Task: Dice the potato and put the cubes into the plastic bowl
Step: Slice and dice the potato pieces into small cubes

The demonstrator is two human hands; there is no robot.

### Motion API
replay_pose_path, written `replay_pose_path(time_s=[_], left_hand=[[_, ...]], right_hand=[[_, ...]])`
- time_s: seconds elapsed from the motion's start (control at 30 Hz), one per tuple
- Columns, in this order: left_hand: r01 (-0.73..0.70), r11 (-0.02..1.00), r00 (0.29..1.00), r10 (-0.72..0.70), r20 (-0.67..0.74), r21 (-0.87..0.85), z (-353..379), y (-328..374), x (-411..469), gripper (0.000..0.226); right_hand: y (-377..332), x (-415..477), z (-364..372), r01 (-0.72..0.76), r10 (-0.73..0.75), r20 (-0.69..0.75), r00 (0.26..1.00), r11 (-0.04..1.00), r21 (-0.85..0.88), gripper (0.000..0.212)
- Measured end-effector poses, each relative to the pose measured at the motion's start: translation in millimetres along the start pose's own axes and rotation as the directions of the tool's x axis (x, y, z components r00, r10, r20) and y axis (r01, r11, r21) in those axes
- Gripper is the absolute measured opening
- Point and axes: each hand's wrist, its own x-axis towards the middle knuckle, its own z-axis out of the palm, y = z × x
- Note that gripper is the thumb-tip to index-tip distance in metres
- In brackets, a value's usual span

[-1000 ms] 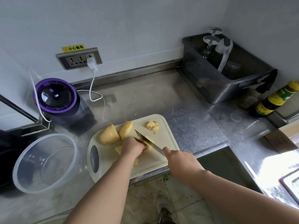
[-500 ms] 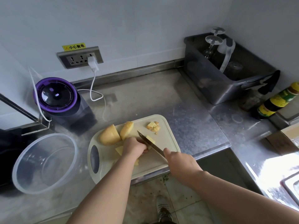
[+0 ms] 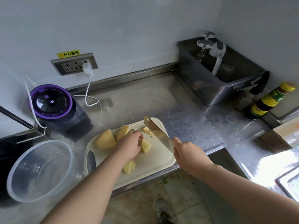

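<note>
A cream cutting board point(image 3: 155, 160) lies on the steel counter. My left hand point(image 3: 129, 145) presses down on a potato piece point(image 3: 145, 145) near the board's middle. Two large potato chunks point(image 3: 105, 140) rest at the board's back left, thin slices point(image 3: 129, 167) lie beside my left wrist, and small cubes point(image 3: 146, 129) sit at the back right. My right hand point(image 3: 186, 151) grips a knife point(image 3: 157, 134), its blade raised and tilted above the cubes, to the right of the held piece. The clear plastic bowl point(image 3: 14, 180) stands empty at the left.
A purple-lidded appliance point(image 3: 51, 102) stands behind the bowl, with a white cable point(image 3: 88, 89) running to the wall socket. A grey bin point(image 3: 210, 88) with upturned glasses sits at the back right, a sauce bottle point(image 3: 268, 101) beside it. The counter's front edge runs just below the board.
The knife has lifted off the potato piece and swung up and to the right. My left hand has stayed on the piece, which now shows cuts.
</note>
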Motion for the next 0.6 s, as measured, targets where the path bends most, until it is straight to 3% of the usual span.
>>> replay_pose_path(time_s=[0.2,0.6], left_hand=[[-0.267,0.929,0.963,0.247,0.108,0.256,-5.5,0.8,-11.4,0.023],[-0.345,0.871,0.938,0.326,0.116,0.349,-1.7,-7.5,-5.1,0.027]], right_hand=[[8.1,-1.4,2.2,-0.026,0.026,-0.003,1.0,1.0,0.012,0.015],[6.2,2.0,10.1,-0.016,0.016,0.001,1.0,1.0,0.011,0.019]])
